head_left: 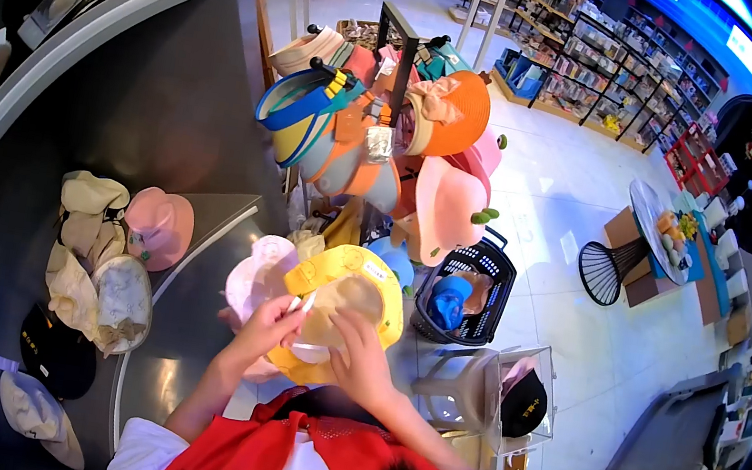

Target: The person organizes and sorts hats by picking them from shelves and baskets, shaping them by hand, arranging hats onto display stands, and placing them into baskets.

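Observation:
A yellow bucket hat [385, 308] lies upturned in front of my body, its hollow crown facing me. A small white label shows on its upper brim. My left hand [270, 328] is closed at the hat's left side, pinching a thin white strip [307, 302]. My right hand [363, 358] is at the hat's right inner edge, fingers bent over it; the exact grip is partly hidden. Another pale band crosses the hat low between my hands. Under and left of the yellow hat sits a pale pink hat [258, 267], partly covered.
Ahead stands a rack of hats and visors, including an orange hat [466, 108] and a pink hat [448, 202]. A black basket [501, 286] holds a blue cap [449, 301]. At left, a shelf carries beige hats, a pink hat [159, 229] and a black cap [56, 354]. A clear box [553, 380] stands right.

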### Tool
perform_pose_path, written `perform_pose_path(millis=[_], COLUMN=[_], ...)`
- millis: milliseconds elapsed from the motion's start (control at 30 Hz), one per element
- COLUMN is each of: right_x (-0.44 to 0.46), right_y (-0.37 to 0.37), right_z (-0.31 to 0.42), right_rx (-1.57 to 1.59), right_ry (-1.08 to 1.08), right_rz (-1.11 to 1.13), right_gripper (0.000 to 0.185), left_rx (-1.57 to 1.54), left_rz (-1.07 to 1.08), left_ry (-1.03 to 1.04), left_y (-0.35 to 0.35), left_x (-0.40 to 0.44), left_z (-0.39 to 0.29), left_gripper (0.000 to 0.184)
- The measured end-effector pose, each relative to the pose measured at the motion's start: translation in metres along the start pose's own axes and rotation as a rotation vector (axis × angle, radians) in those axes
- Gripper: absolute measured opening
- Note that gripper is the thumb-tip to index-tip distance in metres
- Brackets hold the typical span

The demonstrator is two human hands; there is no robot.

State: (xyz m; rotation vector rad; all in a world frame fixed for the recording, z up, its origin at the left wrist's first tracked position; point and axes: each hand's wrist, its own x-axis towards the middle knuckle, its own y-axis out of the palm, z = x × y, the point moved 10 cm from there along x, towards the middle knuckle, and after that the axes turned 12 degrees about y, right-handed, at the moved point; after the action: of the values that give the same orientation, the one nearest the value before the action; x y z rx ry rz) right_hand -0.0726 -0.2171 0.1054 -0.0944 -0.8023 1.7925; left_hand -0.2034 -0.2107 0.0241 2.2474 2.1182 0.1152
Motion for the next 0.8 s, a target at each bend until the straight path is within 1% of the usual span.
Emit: perform_pose_path(millis=[33,133,167,267,300,400,433,500,567,667,700,767,800], right_x=[0.009,0.035,0.039,0.047,0.054,0.062,0.066,0.073,0.078,0.094,0.100,0.110,0.117], right_y=[0.001,-0.003,-0.004,0.003,0.000,-0.008,-0.010,-0.020,-0.030,-0.045,-0.052,-0.076,-0.090], right_z=[-0.002,0.007,0.003,-0.018,-0.025,-0.050,-0.061,-0.078,-0.084,-0.092,-0.093,-0.079,-0.072], right_rx=[-0.019,-0.189,-0.131,0.027,0.103,0.197,0.218,0.254,0.299,0.448,0.509,0.441,0.407], right_ry=[-0.060,-0.252,-0.288,-0.309,-0.259,-0.238,-0.127,0.102,0.105,0.079,0.067,-0.022,-0.070], right_rz=[0.075,0.151,0.184,0.430,0.446,0.545,0.610,0.732,0.742,0.694,0.672,0.677,0.681], right_gripper=[0.055,0.051,0.052,0.053,0.043,0.026,0.023,0.017,0.017,0.015,0.014,0.013,0.013], left_rx=[0.153,0.685,0.696,0.850,0.925,0.925,1.032,1.103,1.188,1.100,1.088,1.062,0.964], left_rz=[0.046,0.216,0.181,0.244,0.244,0.207,0.160,0.097,0.043,-0.059,-0.038,-0.001,-0.040], left_ry=[-0.049,0.182,0.164,0.282,0.262,0.131,0.147,0.246,0.383,0.581,0.590,0.602,0.568], left_y=[0.009,0.042,0.047,0.072,0.077,0.087,0.086,0.081,0.091,0.113,0.121,0.134,0.129], left_x=[0.002,0.018,0.024,0.036,0.040,0.052,0.057,0.067,0.075,0.082,0.087,0.097,0.102], left_z=[-0.008,-0.046,-0.051,-0.066,-0.069,-0.094,-0.096,-0.095,-0.100,-0.114,-0.118,-0.129,-0.129], left_gripper=[0.015,0.015,0.017,0.018,0.017,0.015,0.012,0.012,0.013,0.015,0.015,0.014,0.013])
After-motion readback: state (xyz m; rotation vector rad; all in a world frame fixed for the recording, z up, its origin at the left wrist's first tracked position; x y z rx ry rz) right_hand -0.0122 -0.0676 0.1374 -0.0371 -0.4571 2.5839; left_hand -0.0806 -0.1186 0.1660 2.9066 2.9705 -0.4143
